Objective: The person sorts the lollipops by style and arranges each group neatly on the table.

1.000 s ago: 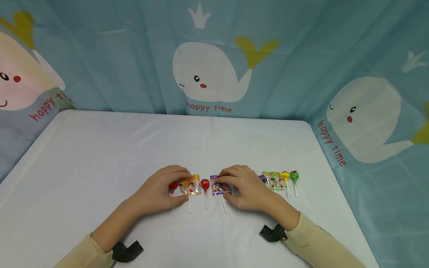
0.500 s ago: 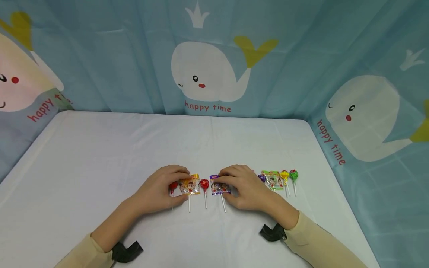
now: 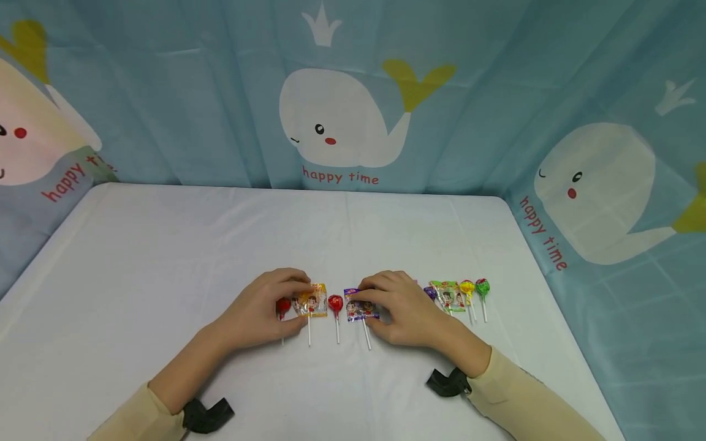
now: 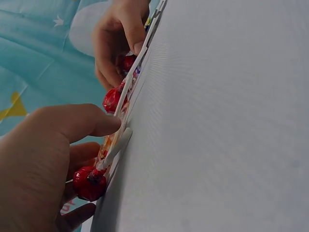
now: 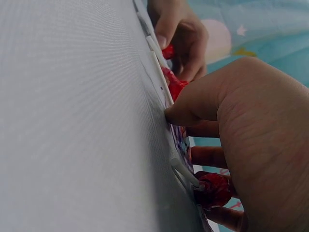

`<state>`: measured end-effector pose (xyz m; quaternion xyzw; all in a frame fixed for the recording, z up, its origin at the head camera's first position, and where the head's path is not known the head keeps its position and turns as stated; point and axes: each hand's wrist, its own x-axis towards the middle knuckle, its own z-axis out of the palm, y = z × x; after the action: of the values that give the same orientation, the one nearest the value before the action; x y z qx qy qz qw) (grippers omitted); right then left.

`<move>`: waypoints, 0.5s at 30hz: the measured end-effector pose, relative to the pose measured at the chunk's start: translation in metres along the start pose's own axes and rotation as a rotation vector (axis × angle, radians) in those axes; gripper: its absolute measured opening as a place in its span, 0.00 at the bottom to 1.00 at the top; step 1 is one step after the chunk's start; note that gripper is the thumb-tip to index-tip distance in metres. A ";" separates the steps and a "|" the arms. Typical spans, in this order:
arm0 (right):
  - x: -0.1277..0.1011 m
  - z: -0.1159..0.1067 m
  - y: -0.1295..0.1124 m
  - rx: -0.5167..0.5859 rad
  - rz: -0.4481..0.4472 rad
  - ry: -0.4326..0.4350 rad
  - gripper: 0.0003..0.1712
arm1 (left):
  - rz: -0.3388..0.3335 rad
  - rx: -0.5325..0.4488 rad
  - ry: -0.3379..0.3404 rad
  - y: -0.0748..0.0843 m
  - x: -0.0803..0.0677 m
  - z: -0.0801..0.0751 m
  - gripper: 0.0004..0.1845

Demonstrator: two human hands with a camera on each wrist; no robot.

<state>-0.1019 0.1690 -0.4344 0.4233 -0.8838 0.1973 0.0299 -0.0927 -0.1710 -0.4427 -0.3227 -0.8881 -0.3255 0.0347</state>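
Left hand (image 3: 265, 311): grip pinched the orange-wrapped lollipop (image 3: 315, 300), thumb on the near edge, fingers on the far edge. Right hand (image 3: 407, 311): grip pinched the purple-wrapped lollipop (image 3: 360, 309) the same way. Both lay in a row on the white counter (image 3: 220, 245), a middle red lollipop (image 3: 335, 302) between them. Another red lollipop (image 3: 283, 306) sat under the left fingers. Beyond the right hand: green-wrapped lollipop (image 3: 453, 299), yellow lollipop (image 3: 467, 288), green lollipop (image 3: 482, 286).
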 end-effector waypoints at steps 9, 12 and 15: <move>-0.001 0.002 0.003 0.001 -0.009 0.015 0.25 | -0.044 -0.036 -0.027 -0.001 0.006 -0.003 0.27; -0.001 0.002 0.003 0.005 -0.015 0.022 0.25 | -0.053 -0.045 -0.031 -0.003 0.009 -0.004 0.27; 0.000 0.002 0.002 0.010 -0.020 0.025 0.25 | -0.053 -0.046 -0.027 -0.006 0.012 -0.005 0.27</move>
<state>-0.1029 0.1697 -0.4373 0.4296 -0.8782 0.2065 0.0407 -0.1064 -0.1714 -0.4390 -0.3042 -0.8890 -0.3422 0.0069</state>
